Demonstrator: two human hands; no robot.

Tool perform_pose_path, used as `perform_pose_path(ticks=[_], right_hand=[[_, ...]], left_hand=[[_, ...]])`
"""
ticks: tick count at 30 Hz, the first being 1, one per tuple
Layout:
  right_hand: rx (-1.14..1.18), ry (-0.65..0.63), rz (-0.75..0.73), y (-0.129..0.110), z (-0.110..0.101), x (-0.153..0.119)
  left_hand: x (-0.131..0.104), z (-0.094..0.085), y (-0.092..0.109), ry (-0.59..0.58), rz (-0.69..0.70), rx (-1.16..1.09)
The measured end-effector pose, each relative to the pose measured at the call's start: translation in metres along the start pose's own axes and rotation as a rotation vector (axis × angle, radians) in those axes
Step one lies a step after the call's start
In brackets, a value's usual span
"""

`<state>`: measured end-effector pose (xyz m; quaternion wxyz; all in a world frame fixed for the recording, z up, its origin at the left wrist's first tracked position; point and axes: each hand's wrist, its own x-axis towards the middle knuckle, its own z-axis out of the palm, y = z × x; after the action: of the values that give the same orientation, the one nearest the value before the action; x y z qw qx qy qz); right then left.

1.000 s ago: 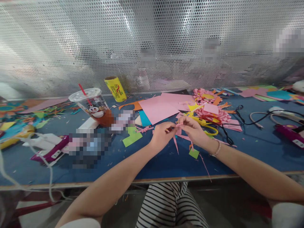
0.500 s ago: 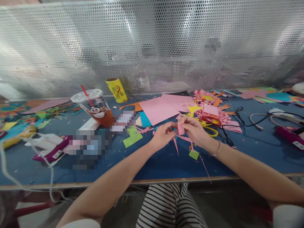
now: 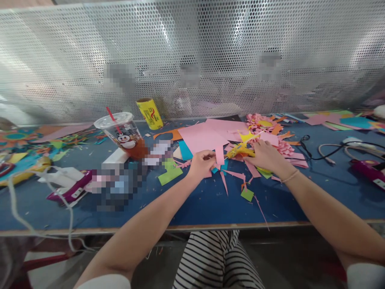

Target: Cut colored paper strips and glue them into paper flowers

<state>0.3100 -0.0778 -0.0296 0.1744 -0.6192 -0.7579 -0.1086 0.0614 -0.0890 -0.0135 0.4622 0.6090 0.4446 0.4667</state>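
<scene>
Done: two fringed pink flowers lie on our tabletop, seemingly well formed.
Left: our strip is flat and unattached; what else remains, we cannot tell.
Strip: upright at our left hand's fingertips, pinched together on it.
Glue gun: gripped in our right hand, nozzle near the strip.

Yellow tool: rear being covered by right hand, whose grip is being hidden | pixelated item near cup: being masked | far-right purple device: being cropped by edge | shapes behind mesh: being blurred
</scene>
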Motion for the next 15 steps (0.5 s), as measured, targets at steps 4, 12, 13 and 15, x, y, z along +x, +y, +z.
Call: perform_pose_path(ticks=[4,12,13,15], right_hand=[[-0.072,-0.07,-0.028,0.002,0.014,0.001],[-0.121,-0.112,0.036,-0.01,0.008,0.003],[-0.123,-0.105,0.072,-0.01,0.006,0.003],[-0.104,-0.065,0.15,-0.009,0.002,0.004]], left_hand=[[0.004,-0.003,-0.003,0.07,0.022,0.036],[0.006,-0.01,0.0,0.089,0.043,0.088],[0.006,-0.011,0.0,0.096,0.043,0.099],[0.007,-0.012,0.0,0.104,0.042,0.118]])
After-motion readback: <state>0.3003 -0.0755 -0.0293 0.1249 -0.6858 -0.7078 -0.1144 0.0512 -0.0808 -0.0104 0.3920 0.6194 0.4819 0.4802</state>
